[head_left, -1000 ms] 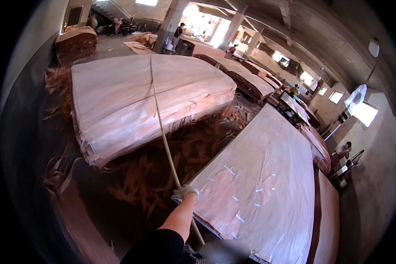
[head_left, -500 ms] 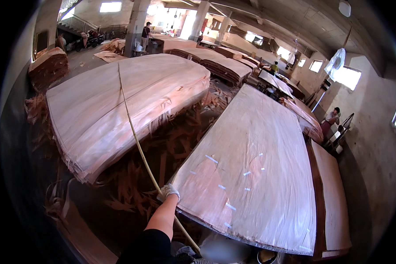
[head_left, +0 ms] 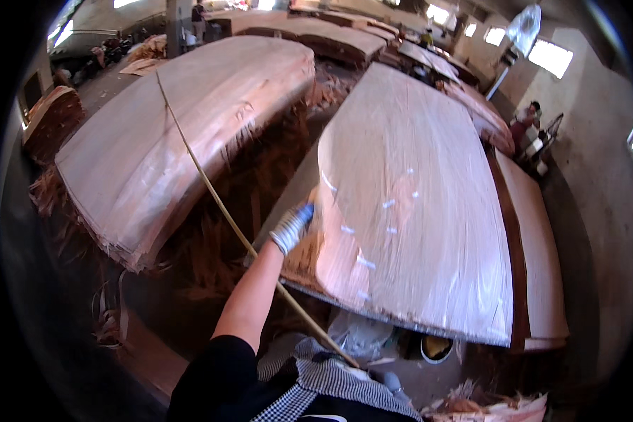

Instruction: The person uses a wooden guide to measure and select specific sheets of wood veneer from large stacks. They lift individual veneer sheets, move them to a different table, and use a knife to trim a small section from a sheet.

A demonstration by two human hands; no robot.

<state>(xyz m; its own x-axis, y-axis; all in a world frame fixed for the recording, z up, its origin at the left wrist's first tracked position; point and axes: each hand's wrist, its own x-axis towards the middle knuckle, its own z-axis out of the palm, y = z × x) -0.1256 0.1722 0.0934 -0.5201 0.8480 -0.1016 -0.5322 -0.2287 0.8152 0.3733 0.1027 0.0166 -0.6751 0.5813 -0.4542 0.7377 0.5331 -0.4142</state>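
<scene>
My left hand, in a pale glove with dark fingers, grips the left edge of a thin wood veneer sheet. That edge is raised and curls over toward the right, baring a browner layer beneath. Short white tape strips cross the sheet around a reddish patch. A long thin pole slants from the left veneer stack down to my body, passing behind my left forearm. Low in the view, beside the pole's near end, a grey rounded shape may be my gloved right hand; its fingers cannot be made out.
Torn veneer scraps litter the gap between the stacks. A bucket and a clear plastic bag are below the near edge. Another veneer stack lies at right. A person is by the right wall, with more stacks farther back.
My left hand has moved from beside the pole at the stack's near left corner farther along its left edge. The veneer's edge has been lifted and curled rightward. The view has tilted down.
</scene>
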